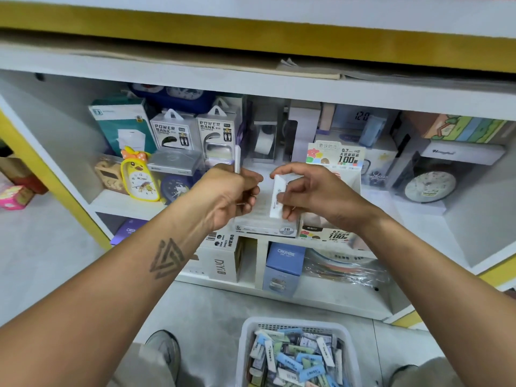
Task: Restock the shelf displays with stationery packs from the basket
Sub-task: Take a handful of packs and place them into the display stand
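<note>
My right hand [312, 191] grips a small white stationery pack [277, 201], held upright over a clear display box marked 2B [265, 229] on the middle shelf. Just left of it, my left hand [231, 195] is closed around another thin white pack [237, 159] that sticks up above the fist. A white plastic basket [245, 339] on the floor below holds several blue, green and white packs.
Right of the 2B box stands a lead-refill display carton [335, 156]. Behind are power bank boxes [173, 131], a yellow duck clock [139, 177] and a round clock [430, 187]. The lower shelf holds a blue CRUHRE box [284, 261]. My shoes flank the basket.
</note>
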Available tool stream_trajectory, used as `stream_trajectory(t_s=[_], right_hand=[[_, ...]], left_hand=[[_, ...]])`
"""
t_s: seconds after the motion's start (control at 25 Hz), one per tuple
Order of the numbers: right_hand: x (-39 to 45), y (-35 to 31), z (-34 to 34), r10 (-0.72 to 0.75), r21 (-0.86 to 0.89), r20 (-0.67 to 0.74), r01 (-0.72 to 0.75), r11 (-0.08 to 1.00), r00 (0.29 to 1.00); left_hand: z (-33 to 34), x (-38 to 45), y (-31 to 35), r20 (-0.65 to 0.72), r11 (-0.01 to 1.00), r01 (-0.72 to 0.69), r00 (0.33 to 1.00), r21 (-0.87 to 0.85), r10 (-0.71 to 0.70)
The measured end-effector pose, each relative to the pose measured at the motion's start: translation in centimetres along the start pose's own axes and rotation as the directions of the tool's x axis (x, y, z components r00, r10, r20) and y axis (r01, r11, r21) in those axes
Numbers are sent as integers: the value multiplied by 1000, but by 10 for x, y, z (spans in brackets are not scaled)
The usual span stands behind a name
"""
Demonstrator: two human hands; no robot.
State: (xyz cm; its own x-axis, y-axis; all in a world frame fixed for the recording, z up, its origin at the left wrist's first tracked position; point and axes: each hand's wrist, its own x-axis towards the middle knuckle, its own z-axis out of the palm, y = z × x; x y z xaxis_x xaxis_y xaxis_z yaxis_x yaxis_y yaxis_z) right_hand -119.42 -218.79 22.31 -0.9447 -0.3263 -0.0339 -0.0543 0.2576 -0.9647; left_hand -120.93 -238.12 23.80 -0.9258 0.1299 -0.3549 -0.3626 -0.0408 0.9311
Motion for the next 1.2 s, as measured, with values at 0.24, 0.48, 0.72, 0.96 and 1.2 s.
stream_trajectory(t_s=[0.24,0.48,0.72,0.96,1.2], right_hand=[[21,4,16,-7,94,-112,18,995,994],[30,9,25,-116,-147,-172,91,985,978],[37,22,38,-281,-514,-205,141,846,938],[41,31,56,-301,-588,-147,161,793,942],[44,33,63,-329,-715,0,230,660,944]], left_hand=[[-35,2,0,6,990,-1,1000,142,0],[-49,-3,6,-24,960,56,998,276,-51],[-57,-6,11,77,960,185,976,211,-205],[-59,-9,2,1,945,68,997,321,-72],[-66,-9,3,-53,931,13,999,366,7]])
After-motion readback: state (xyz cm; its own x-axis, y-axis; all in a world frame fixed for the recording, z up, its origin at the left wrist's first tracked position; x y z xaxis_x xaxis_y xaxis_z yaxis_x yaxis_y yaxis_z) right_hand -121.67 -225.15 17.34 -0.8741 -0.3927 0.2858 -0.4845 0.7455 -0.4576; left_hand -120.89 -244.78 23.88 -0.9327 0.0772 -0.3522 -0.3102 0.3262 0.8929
